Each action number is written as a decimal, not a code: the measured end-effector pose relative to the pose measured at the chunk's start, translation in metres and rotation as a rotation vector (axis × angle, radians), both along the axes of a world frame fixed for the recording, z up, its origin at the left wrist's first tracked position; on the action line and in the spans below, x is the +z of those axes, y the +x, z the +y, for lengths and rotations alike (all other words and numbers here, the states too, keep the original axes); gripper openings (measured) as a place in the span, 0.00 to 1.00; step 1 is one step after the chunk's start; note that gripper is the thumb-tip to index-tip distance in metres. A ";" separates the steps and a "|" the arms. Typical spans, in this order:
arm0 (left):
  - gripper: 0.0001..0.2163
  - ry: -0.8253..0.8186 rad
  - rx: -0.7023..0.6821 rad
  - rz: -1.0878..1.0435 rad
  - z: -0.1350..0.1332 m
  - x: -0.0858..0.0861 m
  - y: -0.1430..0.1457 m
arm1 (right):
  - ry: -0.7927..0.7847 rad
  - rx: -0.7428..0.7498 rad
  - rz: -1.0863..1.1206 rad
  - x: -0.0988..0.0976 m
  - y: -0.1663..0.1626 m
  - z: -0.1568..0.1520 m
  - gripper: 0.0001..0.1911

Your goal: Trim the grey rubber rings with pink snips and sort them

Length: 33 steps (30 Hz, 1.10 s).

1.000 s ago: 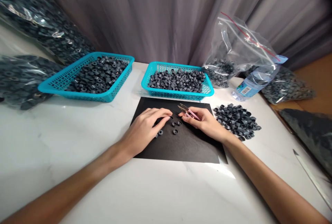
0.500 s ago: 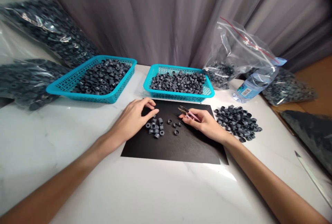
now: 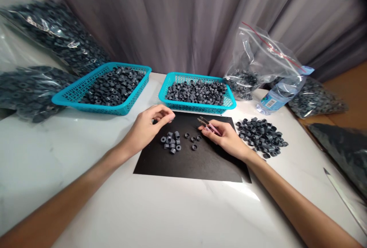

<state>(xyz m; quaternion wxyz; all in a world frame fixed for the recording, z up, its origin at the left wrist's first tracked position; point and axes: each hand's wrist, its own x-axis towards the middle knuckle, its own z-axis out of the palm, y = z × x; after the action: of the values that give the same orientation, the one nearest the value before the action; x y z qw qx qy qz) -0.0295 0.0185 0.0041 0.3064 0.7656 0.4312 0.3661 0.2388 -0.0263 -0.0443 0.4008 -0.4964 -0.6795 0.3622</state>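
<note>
A black mat (image 3: 200,163) lies on the white table. On it sit a small cluster of grey rubber rings (image 3: 171,141) and three loose rings (image 3: 193,141). My left hand (image 3: 146,127) hovers just left of the cluster, fingers curled with thumb and fingertips pinched together; I cannot make out anything in them. My right hand (image 3: 226,137) rests on the mat's right side and grips pink-handled snips (image 3: 207,124), blades pointing left toward the loose rings.
Two turquoise baskets (image 3: 71,95) (image 3: 197,106) full of grey rings stand behind the mat. A loose pile of rings (image 3: 262,136) lies to the right, beside a water bottle (image 3: 279,95) and plastic bags of rings (image 3: 255,68). More bags (image 3: 28,91) at left. A blade (image 3: 341,196) lies far right.
My left hand lifted off the mat and drew back to the left, uncovering a cluster of rings, then curled its fingers into a pinch. My right hand stayed put with the snips.
</note>
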 end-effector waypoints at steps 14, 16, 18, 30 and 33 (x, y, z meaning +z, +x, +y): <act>0.06 -0.123 -0.220 -0.107 -0.039 -0.013 0.034 | 0.304 -0.152 -0.099 0.010 -0.009 -0.051 0.07; 0.05 -0.110 -0.198 -0.100 -0.043 -0.011 0.036 | 0.259 -0.151 -0.025 0.009 -0.015 -0.056 0.09; 0.04 -0.098 -0.176 -0.088 -0.047 -0.008 0.038 | 0.215 -0.159 0.054 0.008 -0.022 -0.061 0.10; 0.06 -0.062 -0.205 0.051 -0.049 -0.004 0.035 | 0.067 -0.120 0.092 0.005 -0.031 -0.069 0.07; 0.10 0.104 -0.177 0.211 -0.030 -0.002 0.020 | 0.033 -0.158 -0.017 0.000 -0.025 -0.066 0.07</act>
<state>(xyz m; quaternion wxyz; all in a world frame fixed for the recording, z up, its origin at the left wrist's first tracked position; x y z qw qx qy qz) -0.0096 -0.0114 0.0019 0.2505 0.8498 0.3721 0.2768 0.2134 -0.0925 -0.0439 0.4307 -0.5450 -0.6473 0.3139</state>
